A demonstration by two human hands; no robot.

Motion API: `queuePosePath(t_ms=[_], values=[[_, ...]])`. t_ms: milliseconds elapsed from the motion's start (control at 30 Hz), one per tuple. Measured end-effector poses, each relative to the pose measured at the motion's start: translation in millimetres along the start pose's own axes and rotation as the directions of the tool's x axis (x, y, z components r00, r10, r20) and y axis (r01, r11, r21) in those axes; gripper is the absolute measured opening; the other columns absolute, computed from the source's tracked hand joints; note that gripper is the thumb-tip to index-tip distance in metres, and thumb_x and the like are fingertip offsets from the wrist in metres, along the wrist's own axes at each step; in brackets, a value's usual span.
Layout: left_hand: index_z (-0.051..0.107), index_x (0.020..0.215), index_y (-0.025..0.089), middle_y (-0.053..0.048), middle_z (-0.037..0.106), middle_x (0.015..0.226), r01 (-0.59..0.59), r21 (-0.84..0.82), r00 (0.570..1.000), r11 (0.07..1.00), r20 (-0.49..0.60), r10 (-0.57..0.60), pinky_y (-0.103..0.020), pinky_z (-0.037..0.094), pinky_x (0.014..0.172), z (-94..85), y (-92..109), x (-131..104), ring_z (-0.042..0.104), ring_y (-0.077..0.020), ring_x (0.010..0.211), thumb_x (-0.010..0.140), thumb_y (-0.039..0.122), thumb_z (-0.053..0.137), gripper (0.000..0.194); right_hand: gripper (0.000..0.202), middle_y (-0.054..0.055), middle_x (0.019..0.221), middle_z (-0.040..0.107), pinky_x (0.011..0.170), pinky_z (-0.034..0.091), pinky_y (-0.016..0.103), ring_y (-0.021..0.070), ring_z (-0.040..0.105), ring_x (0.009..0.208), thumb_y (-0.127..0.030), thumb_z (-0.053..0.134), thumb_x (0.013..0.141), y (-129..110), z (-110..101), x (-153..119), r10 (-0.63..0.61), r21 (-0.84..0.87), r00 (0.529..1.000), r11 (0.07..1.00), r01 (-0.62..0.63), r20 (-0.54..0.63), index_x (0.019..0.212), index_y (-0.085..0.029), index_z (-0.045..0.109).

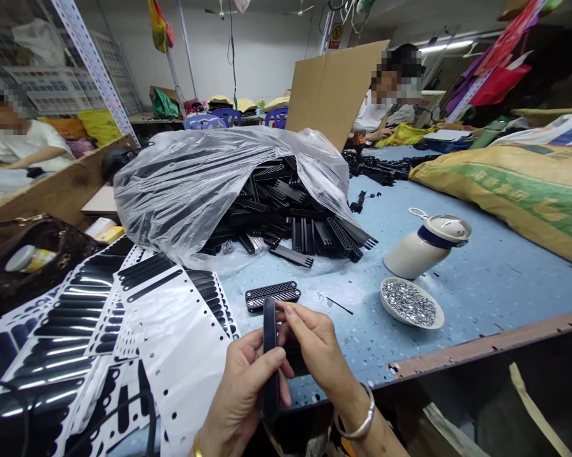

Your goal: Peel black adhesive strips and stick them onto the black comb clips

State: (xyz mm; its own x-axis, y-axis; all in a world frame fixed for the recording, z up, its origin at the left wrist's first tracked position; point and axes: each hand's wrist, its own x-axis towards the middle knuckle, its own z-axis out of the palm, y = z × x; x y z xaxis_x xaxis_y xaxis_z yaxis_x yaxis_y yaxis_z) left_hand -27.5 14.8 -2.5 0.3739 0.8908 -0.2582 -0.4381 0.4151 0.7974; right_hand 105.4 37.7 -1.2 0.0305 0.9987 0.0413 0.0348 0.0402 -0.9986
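My left hand (247, 381) is wrapped round a long black handle-like piece (270, 330) with rounded ends, held upright above the table's near edge. My right hand (321, 349) has its thumb and forefinger pinched together at the piece's upper end; whatever lies between those fingertips is too small to make out. Just beyond, a pair of black textured handle pieces (272, 295) lies on the blue table. To the left are white backing sheets (171, 336) carrying black strips (69, 317). A white bowl (394, 316) of small shiny metal bits (409, 301) stands to the right.
A clear plastic bag (185, 171) spills a heap of black toothed parts (271, 219) across the table. Right of it stand a white flask (412, 251) and a yellow sack (514, 190). A brown handbag (71, 241) sits far left. Two people work beyond.
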Motion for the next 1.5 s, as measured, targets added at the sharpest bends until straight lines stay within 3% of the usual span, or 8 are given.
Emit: queuePosePath(t_ms=[233,533,733,833,1000,1267,1367,1500], values=[[0.068,0.097,0.009,-0.003,0.066,0.06,0.008,0.0,1.0,1.0,-0.024,-0.008,-0.017,0.037,0.038,4.8,0,1,0.057,-0.0102,0.037,0.072,0.048,0.077,0.047,0.061,0.002,0.068,0.062,0.047,0.048,0.026,0.0143,0.059,0.05,-0.069,0.059,0.083,-4,3,9,0.111,0.159,0.994,0.981,-0.112,0.016,0.104,-0.012,0.069],[0.06,0.127,0.012,-0.003,0.069,0.073,-0.005,0.102,0.998,0.995,-0.059,0.011,-0.024,0.05,0.057,-14.3,10,1,0.065,-0.0151,0.058,0.058,0.028,0.088,0.076,0.039,-0.001,0.054,0.06,0.041,0.044,0.023,0.011,0.052,0.042,-0.052,0.08,0.067,-6,-17,23,0.076,0.099,0.993,0.993,-0.066,-0.093,0.075,-0.015,0.069],[0.075,0.085,0.012,-0.007,0.073,0.074,-0.087,0.36,0.972,0.929,-0.173,0.158,-0.026,0.052,0.062,-29.9,33,28,0.067,-0.0187,0.068,0.056,0.028,0.085,0.035,0.044,0.002,0.058,0.065,0.044,0.044,0.025,0.0136,0.056,0.042,-0.052,0.076,0.07,9,-41,21,0.094,0.094,0.984,0.992,-0.081,-0.15,0.089,-0.013,0.071],[0.075,0.074,0.014,-0.004,0.07,0.063,-0.143,0.579,0.961,0.803,-0.113,0.253,-0.025,0.047,0.055,-33.5,35,44,0.063,-0.0175,0.061,0.071,0.037,0.073,0.024,0.043,0.001,0.056,0.062,0.044,0.039,0.025,0.0126,0.051,0.04,-0.057,0.063,0.08,17,-50,19,0.054,-0.143,0.99,0.987,-0.072,-0.127,0.079,-0.015,0.07],[0.075,0.072,0.018,-0.002,0.071,0.064,-0.248,0.882,0.935,0.4,0.11,0.337,-0.025,0.045,0.059,-40.7,23,61,0.063,-0.0171,0.062,0.085,0.033,0.056,0.027,0.049,-0.004,0.042,0.038,0.045,0.026,0.025,0.0106,0.034,0.043,-0.052,0.056,0.083,34,-64,19,-0.042,-0.467,0.999,0.884,0.022,-0.032,0.047,-0.02,0.05],[0.071,0.078,0.018,-0.007,0.072,0.069,-0.382,0.894,0.815,-0.235,0.446,0.37,-0.034,0.045,0.065,-51.7,9,59,0.063,-0.0219,0.062,0.093,0.024,0.049,0.028,0.047,-0.001,0.046,0.045,0.049,0.029,0.028,0.0134,0.041,0.048,-0.042,0.047,0.089,40,-83,17,-0.086,-0.583,0.996,0.81,0.07,0.0,0.048,-0.021,0.049],[0.07,0.082,0.017,-0.007,0.072,0.07,-0.427,0.854,0.738,-0.299,0.52,0.43,-0.034,0.046,0.065,-49.8,15,51,0.064,-0.0205,0.061,0.094,0.019,0.047,0.026,0.031,0.003,0.059,0.06,0.053,0.039,0.029,0.0173,0.052,0.054,-0.037,0.051,0.089,38,-104,13,-0.246,-0.654,0.966,0.744,0.139,-0.074,0.067,-0.021,0.065],[0.068,0.095,0.017,-0.007,0.074,0.081,-0.571,0.794,0.625,-0.207,0.584,0.517,-0.032,0.049,0.068,-30.3,24,44,0.066,-0.018,0.069,0.092,0.009,0.05,0.02,0.018,0.007,0.074,0.068,0.06,0.047,0.031,0.021,0.062,0.064,-0.026,0.055,0.087,47,-134,17,-0.432,-0.818,0.901,0.53,0.225,-0.032,0.085,-0.019,0.072]])
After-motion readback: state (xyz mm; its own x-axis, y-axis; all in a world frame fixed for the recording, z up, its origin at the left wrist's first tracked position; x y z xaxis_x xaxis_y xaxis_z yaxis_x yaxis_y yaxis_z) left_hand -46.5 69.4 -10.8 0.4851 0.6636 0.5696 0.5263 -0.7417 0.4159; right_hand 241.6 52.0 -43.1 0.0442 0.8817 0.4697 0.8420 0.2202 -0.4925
